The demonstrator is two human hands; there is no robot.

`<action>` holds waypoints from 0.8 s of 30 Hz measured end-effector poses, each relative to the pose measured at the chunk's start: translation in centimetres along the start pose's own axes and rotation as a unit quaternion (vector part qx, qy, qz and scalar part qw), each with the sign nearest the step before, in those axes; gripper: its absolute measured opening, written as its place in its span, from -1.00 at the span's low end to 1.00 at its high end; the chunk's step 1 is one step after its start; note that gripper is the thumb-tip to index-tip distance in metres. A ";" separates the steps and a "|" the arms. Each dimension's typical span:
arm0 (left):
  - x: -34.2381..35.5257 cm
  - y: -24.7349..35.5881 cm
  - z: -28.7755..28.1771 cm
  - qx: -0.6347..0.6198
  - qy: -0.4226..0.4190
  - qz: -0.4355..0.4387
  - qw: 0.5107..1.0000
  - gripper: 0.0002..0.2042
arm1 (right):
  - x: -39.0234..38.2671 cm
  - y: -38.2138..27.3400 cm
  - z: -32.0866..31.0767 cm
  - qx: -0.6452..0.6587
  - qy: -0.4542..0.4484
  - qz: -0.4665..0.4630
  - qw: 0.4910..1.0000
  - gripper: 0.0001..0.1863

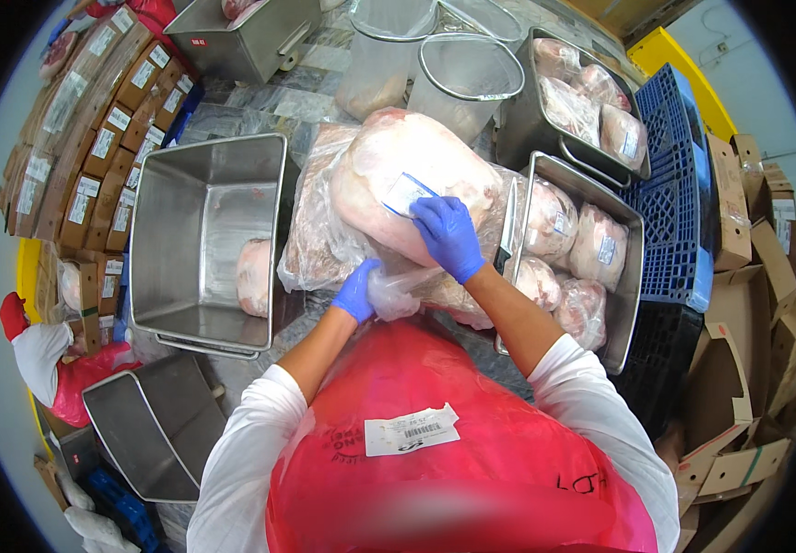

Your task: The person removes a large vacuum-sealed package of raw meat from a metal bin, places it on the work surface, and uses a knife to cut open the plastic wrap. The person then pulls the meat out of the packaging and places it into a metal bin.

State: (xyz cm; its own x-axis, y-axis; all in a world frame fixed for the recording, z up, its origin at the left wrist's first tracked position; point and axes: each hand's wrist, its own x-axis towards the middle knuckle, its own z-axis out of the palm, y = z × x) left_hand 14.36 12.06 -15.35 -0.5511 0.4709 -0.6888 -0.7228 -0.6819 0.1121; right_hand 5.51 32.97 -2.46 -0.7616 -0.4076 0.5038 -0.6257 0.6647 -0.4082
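A large pale piece of raw meat (416, 152) lies before me on a stack of plastic-wrapped, flat reddish packages (310, 226). My left hand (355, 291), in a blue glove, is closed on loose clear plastic wrap (393, 289) at the near side of the meat. On top, my right hand (450, 238), gloved likewise, has its fingers bent together at the edge of a white and blue label (405, 193). Whether the label still sticks to the wrap cannot be made out. A narrow blade-like thing (510, 214) stands beside the meat on the right.
A deep metal tub (209, 157) with one meat piece stands left. Metal tubs (636, 276) of wrapped meat stand right. Bag-lined hoops (471, 69) are beyond. Blue pallets (670, 184) and flattened cartons (720, 387) line the right; stacked boxes (94, 166) and another person (47, 359) are left.
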 end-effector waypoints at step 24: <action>-11.8 3.5 -0.1 0.275 0.148 0.302 0.901 -0.76 | -0.2 -10.0 5.0 0.120 -0.197 0.176 0.957 -0.77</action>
State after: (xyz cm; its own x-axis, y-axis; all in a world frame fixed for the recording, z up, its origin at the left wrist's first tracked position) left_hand 18.41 4.09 -6.91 -0.8358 -0.1185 -0.5361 -0.4715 -0.3455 0.8114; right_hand 11.06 23.30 -2.28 -0.9069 -0.4213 -0.0040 -0.3037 0.6604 -0.6868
